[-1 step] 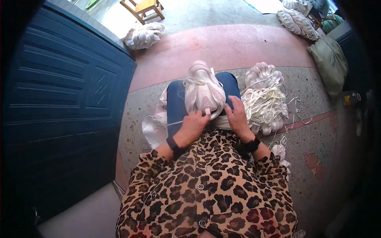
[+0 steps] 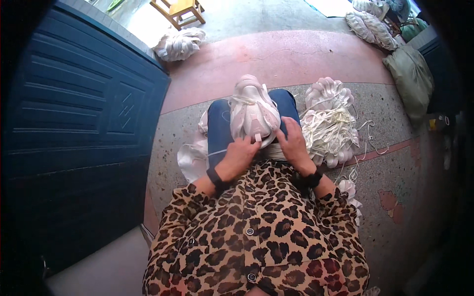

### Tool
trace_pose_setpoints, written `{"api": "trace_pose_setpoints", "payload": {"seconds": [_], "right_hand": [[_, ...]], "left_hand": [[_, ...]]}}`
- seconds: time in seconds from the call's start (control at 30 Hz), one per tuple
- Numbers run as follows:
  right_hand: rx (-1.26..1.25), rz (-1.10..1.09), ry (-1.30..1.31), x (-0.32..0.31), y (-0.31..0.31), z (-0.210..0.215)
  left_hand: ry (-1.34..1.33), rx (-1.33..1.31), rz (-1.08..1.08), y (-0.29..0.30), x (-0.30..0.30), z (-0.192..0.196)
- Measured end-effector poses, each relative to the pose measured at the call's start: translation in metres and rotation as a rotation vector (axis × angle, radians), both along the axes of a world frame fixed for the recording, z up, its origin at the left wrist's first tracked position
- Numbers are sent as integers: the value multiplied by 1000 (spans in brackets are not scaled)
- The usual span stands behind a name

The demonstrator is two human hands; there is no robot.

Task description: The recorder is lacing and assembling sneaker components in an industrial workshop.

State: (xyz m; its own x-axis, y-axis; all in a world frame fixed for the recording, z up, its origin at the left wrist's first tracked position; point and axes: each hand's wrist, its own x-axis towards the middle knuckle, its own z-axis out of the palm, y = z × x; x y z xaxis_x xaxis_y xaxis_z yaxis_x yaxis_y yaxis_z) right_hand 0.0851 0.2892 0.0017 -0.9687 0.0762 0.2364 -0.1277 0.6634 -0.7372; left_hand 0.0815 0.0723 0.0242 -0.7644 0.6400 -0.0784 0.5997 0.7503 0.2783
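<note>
A pale pink and white shoe upper (image 2: 254, 111) lies across my lap, toe pointing away, with a white lace over its front. At its near end, by a small light tab, my left hand (image 2: 239, 158) is closed on the edge; the fingertips are partly hidden. My right hand (image 2: 295, 148) is beside the upper's right edge, fingers stretched and thumb apart, holding nothing that shows. Whether its thumb touches the upper, I cannot tell. A bundle of cream laces (image 2: 328, 127) lies on the floor right of my knee, over stacked pink-white uppers (image 2: 330, 93).
More white uppers (image 2: 192, 160) lie by my left leg. A dark blue door (image 2: 74, 108) stands at the left. Farther off are a white bundle (image 2: 181, 44), a wooden chair (image 2: 182, 9) and a greenish sack (image 2: 410, 79). Loose lace ends (image 2: 368, 138) trail across the floor at right.
My right hand has shifted slightly left, closer to the shoe upper. My left hand and the upper have stayed almost in place.
</note>
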Motion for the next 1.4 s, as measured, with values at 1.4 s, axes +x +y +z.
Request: {"api": "trace_pose_setpoints", "payload": {"seconds": [1.4], "right_hand": [[-188,297,-296,-14,-29,-15]], "left_hand": [[-412,225,358,-58,-31,-6]]}}
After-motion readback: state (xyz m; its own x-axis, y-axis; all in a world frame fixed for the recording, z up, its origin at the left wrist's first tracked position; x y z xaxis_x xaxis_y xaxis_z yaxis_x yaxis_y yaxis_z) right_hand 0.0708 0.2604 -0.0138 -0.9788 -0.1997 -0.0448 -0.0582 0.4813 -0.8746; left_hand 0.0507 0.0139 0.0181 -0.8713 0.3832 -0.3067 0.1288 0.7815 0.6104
